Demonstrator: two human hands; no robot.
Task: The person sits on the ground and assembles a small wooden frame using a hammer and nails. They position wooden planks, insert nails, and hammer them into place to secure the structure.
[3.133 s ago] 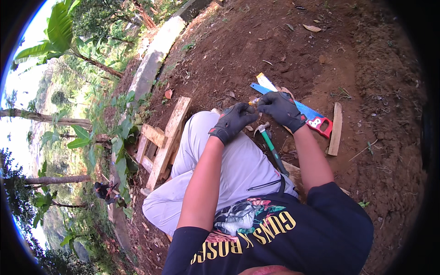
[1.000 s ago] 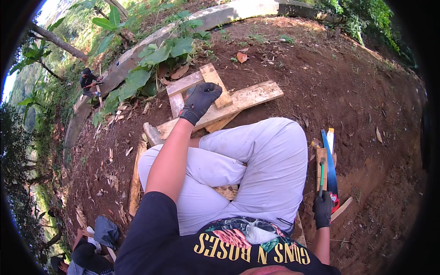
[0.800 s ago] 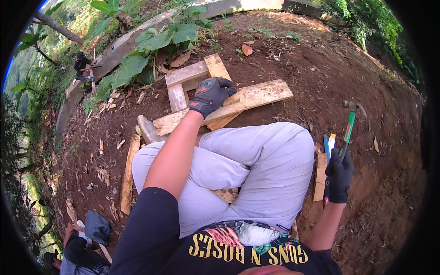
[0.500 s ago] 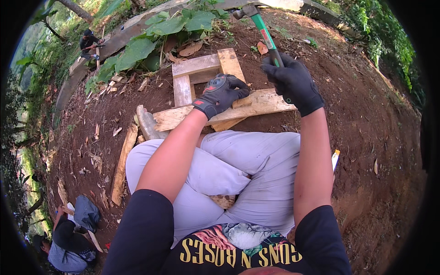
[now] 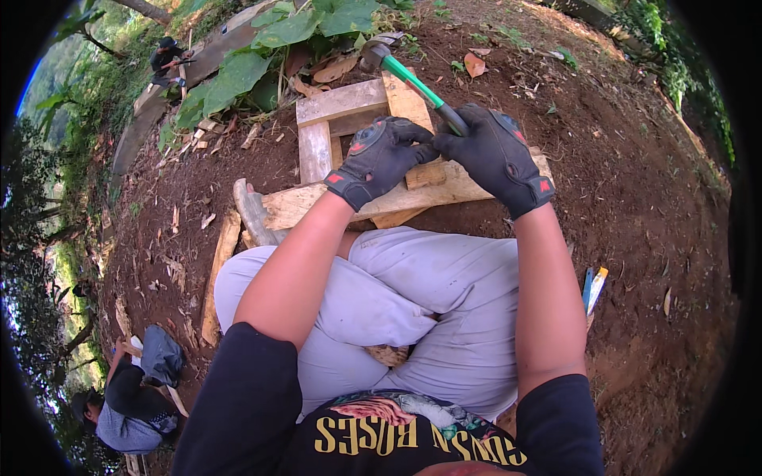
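My right hand (image 5: 494, 159), in a black glove, is closed round the dark grip of a claw hammer (image 5: 414, 82) with a green handle. The hammer's metal head points up and left, over the far end of a wooden frame (image 5: 343, 105). My left hand (image 5: 379, 157), also gloved, has its fingers pinched together close to my right fingertips. Whatever it pinches, if anything, is hidden. Under both hands a long plank (image 5: 468, 184) lies across the frame's near side. A short wood block (image 5: 426, 175) sits on that plank, just below my left fingers.
My crossed legs (image 5: 429, 262) are just before the plank, with a sandalled foot (image 5: 252, 208) by its left end. A loose wood strip (image 5: 220, 278) lies left. Broad leaves (image 5: 238, 75) grow beyond the frame. Two people (image 5: 167, 62) (image 5: 131, 412) sit at the left.
My right hand and the hammer have come down and left, toward my left hand. The hammer now leans further left. My left hand stays near the same spot, fingers still pinched.
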